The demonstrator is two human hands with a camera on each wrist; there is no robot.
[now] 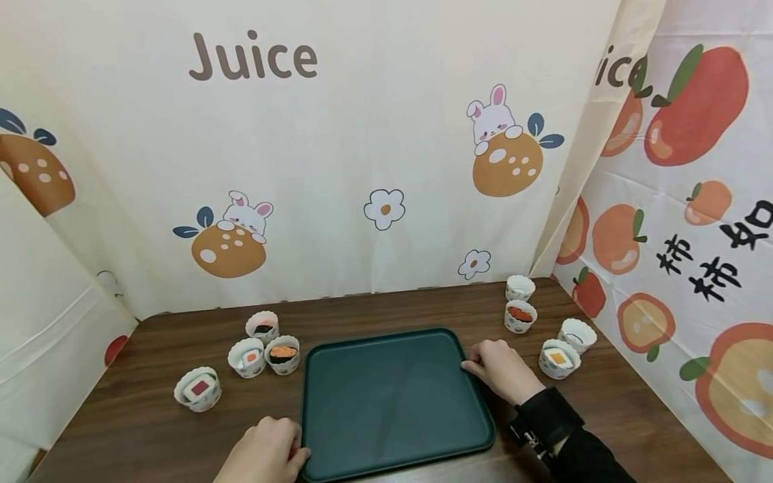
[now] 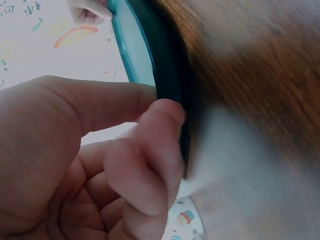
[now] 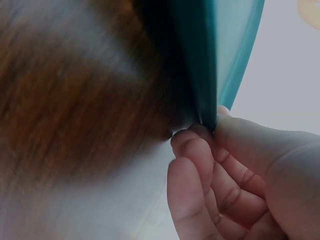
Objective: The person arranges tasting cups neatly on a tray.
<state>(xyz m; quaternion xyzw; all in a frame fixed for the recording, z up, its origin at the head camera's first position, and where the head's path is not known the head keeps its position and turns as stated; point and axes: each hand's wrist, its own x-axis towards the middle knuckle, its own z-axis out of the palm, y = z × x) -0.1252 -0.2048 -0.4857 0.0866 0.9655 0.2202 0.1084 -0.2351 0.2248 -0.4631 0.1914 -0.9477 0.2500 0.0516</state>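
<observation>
A dark green rectangular tray (image 1: 395,402) with a raised rim and nothing on it is in the middle of the head view. My left hand (image 1: 266,451) pinches its left rim near the front corner. In the left wrist view the thumb lies over the rim, and curled fingers (image 2: 160,145) bear on its outer side. On the opposite side my right hand (image 1: 506,372) grips the right rim towards the back. The right wrist view shows that rim (image 3: 207,65) between the thumb and curled fingertips.
Left of the tray, paper cups with sushi-like pieces stand on the brown wooden table (image 1: 151,335): one cup (image 1: 198,389) alone, three grouped (image 1: 282,355). Back right are two pairs, one including a cup with a red-orange piece (image 1: 521,316), the other a yellow-topped piece (image 1: 558,359). Printed curtains (image 1: 362,134) enclose the table.
</observation>
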